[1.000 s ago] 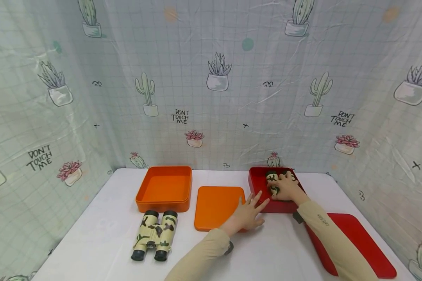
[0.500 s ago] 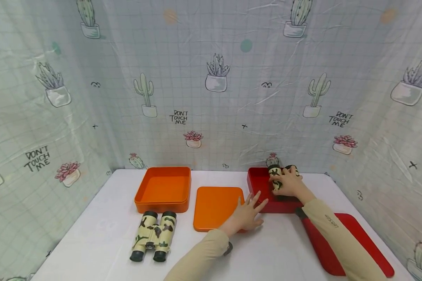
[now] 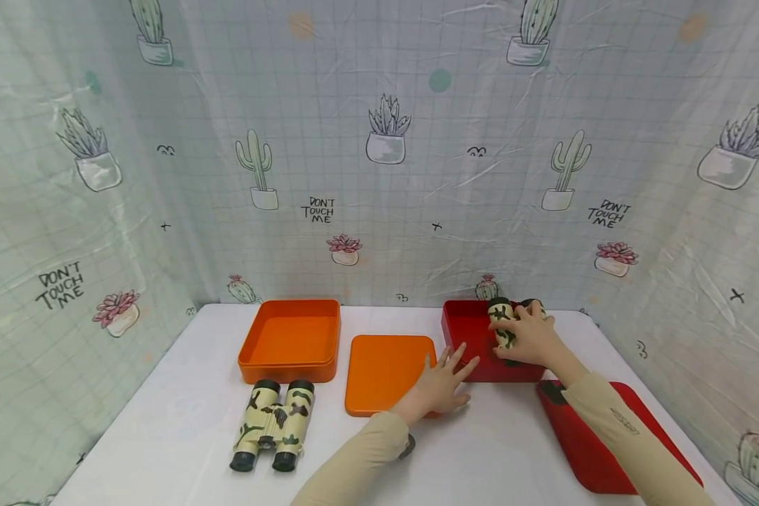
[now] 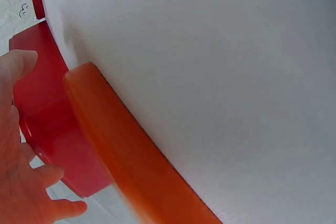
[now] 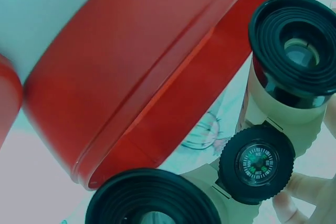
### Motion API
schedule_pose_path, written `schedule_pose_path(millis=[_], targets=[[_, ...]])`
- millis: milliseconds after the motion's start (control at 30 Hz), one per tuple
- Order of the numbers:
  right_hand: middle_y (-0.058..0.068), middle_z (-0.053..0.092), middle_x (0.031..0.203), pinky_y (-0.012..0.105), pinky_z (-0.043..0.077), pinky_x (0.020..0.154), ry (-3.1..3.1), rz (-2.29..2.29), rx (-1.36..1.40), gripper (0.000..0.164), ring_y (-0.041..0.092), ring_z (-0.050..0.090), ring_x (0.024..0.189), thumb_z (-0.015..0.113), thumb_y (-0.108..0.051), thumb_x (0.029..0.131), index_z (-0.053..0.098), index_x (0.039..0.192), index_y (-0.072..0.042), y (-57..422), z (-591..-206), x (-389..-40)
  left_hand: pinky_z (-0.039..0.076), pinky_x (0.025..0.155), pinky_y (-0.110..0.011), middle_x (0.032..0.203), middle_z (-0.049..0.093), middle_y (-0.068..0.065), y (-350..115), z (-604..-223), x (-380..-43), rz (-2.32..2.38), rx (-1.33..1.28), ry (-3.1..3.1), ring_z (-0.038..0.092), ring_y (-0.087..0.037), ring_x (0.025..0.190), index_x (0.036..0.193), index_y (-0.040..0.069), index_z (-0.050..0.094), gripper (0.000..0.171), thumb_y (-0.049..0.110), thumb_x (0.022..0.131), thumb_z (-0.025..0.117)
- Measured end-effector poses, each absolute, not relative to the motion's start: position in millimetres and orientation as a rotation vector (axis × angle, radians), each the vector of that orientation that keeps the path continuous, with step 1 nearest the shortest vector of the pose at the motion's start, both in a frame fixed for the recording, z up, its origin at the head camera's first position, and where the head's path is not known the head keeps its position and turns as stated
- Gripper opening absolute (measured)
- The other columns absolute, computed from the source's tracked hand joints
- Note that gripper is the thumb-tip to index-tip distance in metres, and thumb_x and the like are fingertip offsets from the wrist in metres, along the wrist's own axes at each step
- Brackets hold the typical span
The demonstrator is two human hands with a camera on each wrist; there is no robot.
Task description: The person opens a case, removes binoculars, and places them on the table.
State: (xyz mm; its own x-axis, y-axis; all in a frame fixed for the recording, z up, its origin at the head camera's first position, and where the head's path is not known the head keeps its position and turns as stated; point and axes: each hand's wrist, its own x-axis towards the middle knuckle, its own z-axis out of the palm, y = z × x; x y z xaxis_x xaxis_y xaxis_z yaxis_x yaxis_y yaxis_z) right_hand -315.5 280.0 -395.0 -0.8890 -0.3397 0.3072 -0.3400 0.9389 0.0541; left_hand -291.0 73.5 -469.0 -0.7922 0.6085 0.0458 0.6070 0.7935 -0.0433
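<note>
My right hand (image 3: 536, 339) holds camouflage binoculars (image 3: 501, 316) by their barrels, raised over the red box (image 3: 463, 337). Close up in the right wrist view are the black eyepieces (image 5: 299, 45) and a small round compass (image 5: 257, 163) between the barrels, with the box wall beside them. My left hand (image 3: 441, 386) is spread, palm down, over the right edge of the orange lid (image 3: 386, 372). Its fingers reach toward the red box and hold nothing. A second pair of camouflage binoculars (image 3: 272, 425) lies on the table at the left.
Behind the second binoculars stands an orange box (image 3: 291, 372) without contents. A red lid (image 3: 582, 436) lies flat at the front right, partly under the right forearm. A patterned curtain (image 3: 379, 211) closes the white table (image 3: 164, 414) off at the back and sides.
My right hand has lifted the binoculars up from inside the red box and shifted slightly right. The left hand stays spread in place.
</note>
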Motion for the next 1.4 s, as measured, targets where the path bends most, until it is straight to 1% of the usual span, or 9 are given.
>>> schedule_pose_path(millis=[200,300,500,733,967,1067,1300,1400], targets=[[0.017,0.053,0.094,0.061,0.040,0.061,-2.749,-0.016,0.518,0.039,0.034,0.036,0.090,0.069,-0.047,0.066,0.066,0.100,-0.029,279.8,-398.6,-295.4,0.026,0.107,-0.052,0.154,0.007,0.002,72.5,-467.6,-290.0,0.031,-0.993,-2.918,0.022,-0.025,0.138,0.144,0.036,0.008,0.077,0.052,0.083,0.052],[0.015,0.053,0.093,0.061,0.041,0.062,-2.738,-0.021,0.517,0.039,0.034,0.037,0.090,0.069,-0.047,0.066,0.066,0.100,-0.029,279.4,-400.5,-284.6,0.027,0.106,-0.053,0.154,0.007,0.002,72.0,-467.3,-289.6,0.020,-0.994,-2.914,0.022,-0.025,0.138,0.144,0.036,0.009,0.077,0.051,0.083,0.053],[0.016,0.054,0.095,0.059,0.042,0.063,-2.722,-0.013,0.522,0.040,0.035,0.038,0.093,0.073,-0.041,0.064,0.066,0.101,-0.029,274.2,-405.2,-261.6,0.028,0.106,-0.053,0.153,0.008,0.001,71.8,-469.1,-291.0,0.042,-0.996,-2.892,0.023,-0.026,0.138,0.144,0.035,0.010,0.076,0.051,0.083,0.052],[0.012,0.054,0.089,0.055,0.043,0.062,-2.737,0.025,0.508,0.038,0.030,0.037,0.090,0.075,-0.036,0.060,0.067,0.097,-0.030,268.6,-412.9,-238.0,0.027,0.106,-0.053,0.154,0.007,0.000,71.9,-471.5,-292.2,0.038,-1.008,-2.888,0.022,-0.026,0.138,0.144,0.035,0.009,0.075,0.052,0.084,0.051],[0.011,0.054,0.092,0.052,0.042,0.061,-2.752,0.013,0.515,0.041,0.029,0.038,0.090,0.077,-0.038,0.057,0.067,0.096,-0.031,266.4,-420.6,-223.8,0.028,0.106,-0.053,0.153,0.008,0.000,70.3,-470.3,-291.9,0.060,-1.007,-2.866,0.024,-0.026,0.137,0.144,0.034,0.010,0.074,0.051,0.085,0.049],[0.011,0.055,0.094,0.052,0.042,0.061,-2.753,0.011,0.532,0.042,0.029,0.038,0.091,0.077,-0.039,0.057,0.067,0.097,-0.031,264.9,-424.2,-218.7,0.029,0.105,-0.052,0.153,0.009,-0.001,69.9,-469.1,-291.0,0.082,-1.010,-2.848,0.025,-0.027,0.137,0.144,0.033,0.011,0.073,0.051,0.085,0.049],[0.013,0.056,0.102,0.049,0.044,0.064,-2.853,0.017,0.520,0.049,0.029,0.039,0.096,0.076,-0.044,0.057,0.065,0.102,-0.031,261.7,-433.3,-207.3,0.029,0.105,-0.053,0.153,0.009,-0.001,70.2,-469.0,-290.9,0.081,-1.023,-2.843,0.024,-0.026,0.137,0.145,0.033,0.011,0.073,0.051,0.085,0.049],[0.014,0.057,0.105,0.053,0.045,0.066,-2.899,0.018,0.510,0.050,0.031,0.039,0.098,0.075,-0.046,0.058,0.065,0.104,-0.030,260.4,-436.4,-204.7,0.029,0.105,-0.053,0.153,0.009,-0.001,70.0,-469.6,-291.2,0.076,-1.022,-2.839,0.023,-0.027,0.137,0.145,0.033,0.010,0.073,0.051,0.085,0.049]])
